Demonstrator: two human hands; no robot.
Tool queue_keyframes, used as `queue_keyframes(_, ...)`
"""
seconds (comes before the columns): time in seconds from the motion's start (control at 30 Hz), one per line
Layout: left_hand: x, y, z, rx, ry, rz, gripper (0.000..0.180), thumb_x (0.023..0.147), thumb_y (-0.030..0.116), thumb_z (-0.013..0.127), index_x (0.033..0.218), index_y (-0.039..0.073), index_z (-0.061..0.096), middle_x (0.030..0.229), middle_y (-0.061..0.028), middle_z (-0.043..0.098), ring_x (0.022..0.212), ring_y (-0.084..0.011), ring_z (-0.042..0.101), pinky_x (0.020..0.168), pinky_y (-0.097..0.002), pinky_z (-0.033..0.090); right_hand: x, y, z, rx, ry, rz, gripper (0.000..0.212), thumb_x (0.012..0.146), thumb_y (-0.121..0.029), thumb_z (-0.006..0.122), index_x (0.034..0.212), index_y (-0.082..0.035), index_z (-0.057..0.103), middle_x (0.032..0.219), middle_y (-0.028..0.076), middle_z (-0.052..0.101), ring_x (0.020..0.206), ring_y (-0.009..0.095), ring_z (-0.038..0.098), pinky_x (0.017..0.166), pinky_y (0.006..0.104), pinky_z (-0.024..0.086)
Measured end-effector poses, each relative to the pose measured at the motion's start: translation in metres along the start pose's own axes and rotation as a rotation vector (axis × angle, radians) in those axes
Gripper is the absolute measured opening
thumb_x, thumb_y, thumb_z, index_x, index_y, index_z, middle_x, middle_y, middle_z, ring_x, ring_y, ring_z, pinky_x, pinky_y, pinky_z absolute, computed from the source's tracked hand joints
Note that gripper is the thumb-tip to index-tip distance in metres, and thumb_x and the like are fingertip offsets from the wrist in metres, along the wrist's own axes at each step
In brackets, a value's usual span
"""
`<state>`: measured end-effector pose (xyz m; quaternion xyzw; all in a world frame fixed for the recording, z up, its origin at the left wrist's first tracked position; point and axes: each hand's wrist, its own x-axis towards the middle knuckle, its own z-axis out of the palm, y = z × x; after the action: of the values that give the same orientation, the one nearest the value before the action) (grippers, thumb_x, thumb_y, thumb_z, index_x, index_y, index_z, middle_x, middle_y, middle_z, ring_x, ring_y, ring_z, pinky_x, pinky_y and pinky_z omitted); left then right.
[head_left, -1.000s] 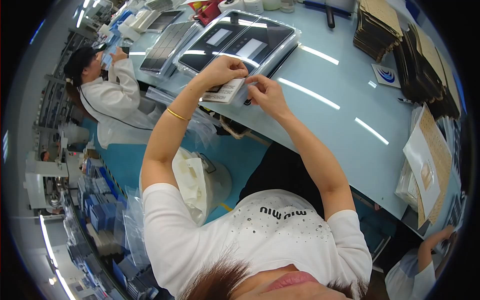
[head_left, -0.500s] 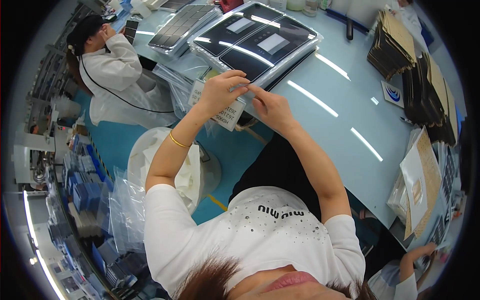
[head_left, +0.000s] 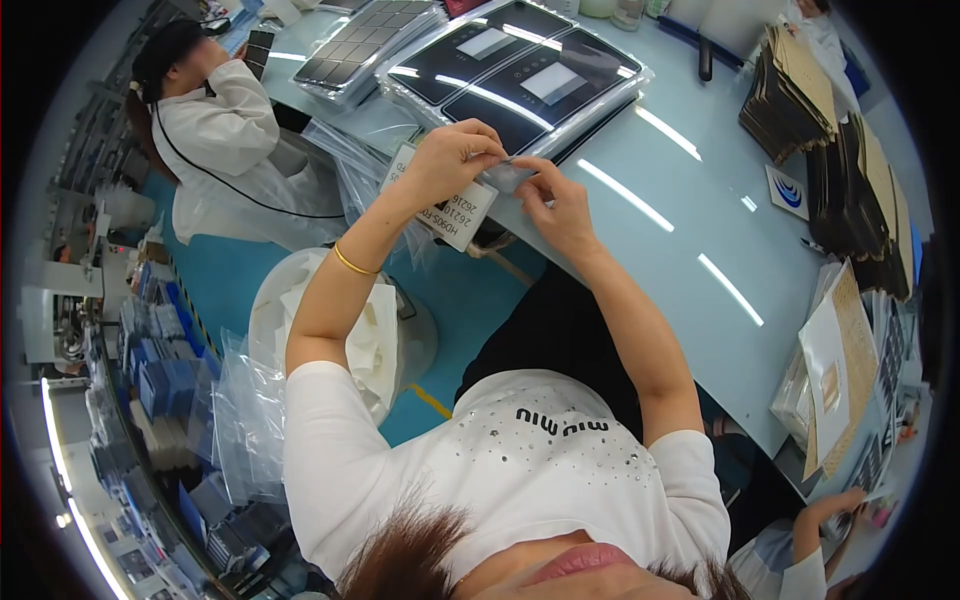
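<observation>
My left hand and my right hand are close together over the table's near edge, fingertips pinched. A small piece of clear plastic film stretches between them, gripped by both; whether it belongs to a bag I cannot tell. Just beyond my hands lies a stack of black glossy panels with pale rectangular windows and clear wrapping round its edges. Under my left wrist hangs a white printed label card, partly hidden by the arm. Clear plastic bags droop over the edge beside it.
A second stack of gridded dark panels stands at the back left. Below my left arm is a white bin with paper inside. Brown cardboard dividers line the table's right. A co-worker in white sits at the left.
Both hands have lifted slightly off the stack's near corner and moved a little apart. Clear film now shows between the fingertips; my right index finger has curled from pointing into a pinch.
</observation>
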<state>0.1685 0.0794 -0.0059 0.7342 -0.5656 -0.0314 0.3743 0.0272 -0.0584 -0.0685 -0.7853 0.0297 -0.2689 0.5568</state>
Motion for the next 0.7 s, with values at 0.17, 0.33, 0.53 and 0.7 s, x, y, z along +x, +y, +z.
queue_keyframes(0.17,0.003,0.004,-0.004,0.005,-0.045,-0.011,0.009,0.079,0.005,0.069,0.088,0.005,0.071,0.095,-0.0028,0.064,0.076,-0.0137,0.061,0.066,-0.0247,0.05,0.001,-0.003,-0.001,0.049,-0.005,0.042,0.03,0.086,0.0,0.056,0.115,-0.007,0.059,0.075,0.006,0.065,0.064,0.009,0.061,0.061,0.0225,0.049)
queue_keyframes(0.33,0.002,0.006,-0.003,0.009,-0.041,-0.015,0.008,0.077,0.007,0.071,0.085,0.006,0.071,0.095,-0.0021,0.063,0.076,-0.0128,0.061,0.064,-0.0243,0.049,0.004,-0.006,-0.001,0.258,-0.027,0.182,0.024,0.087,-0.004,0.058,0.111,-0.004,0.06,0.078,0.005,0.065,0.067,0.008,0.06,0.06,0.021,0.049)
queue_keyframes(0.53,0.0,0.01,0.003,0.013,-0.01,-0.032,0.008,0.076,0.007,0.073,0.083,0.004,0.069,0.095,-0.0017,0.062,0.078,-0.0129,0.06,0.062,-0.0237,0.048,0.009,-0.009,-0.001,0.391,-0.038,0.287,0.018,0.087,-0.011,0.062,0.103,-0.002,0.06,0.073,0.004,0.063,0.059,0.008,0.058,0.054,0.0205,0.047)
queue_keyframes(0.7,-0.001,0.013,0.005,0.029,0.017,-0.042,0.01,0.075,0.014,0.071,0.08,0.007,0.067,0.093,-0.003,0.062,0.082,-0.0214,0.062,0.072,-0.0309,0.049,0.013,-0.003,0.001,0.435,-0.019,0.273,0.014,0.087,-0.013,0.064,0.096,-0.002,0.062,0.072,0.003,0.063,0.056,0.007,0.056,0.05,0.0198,0.045)
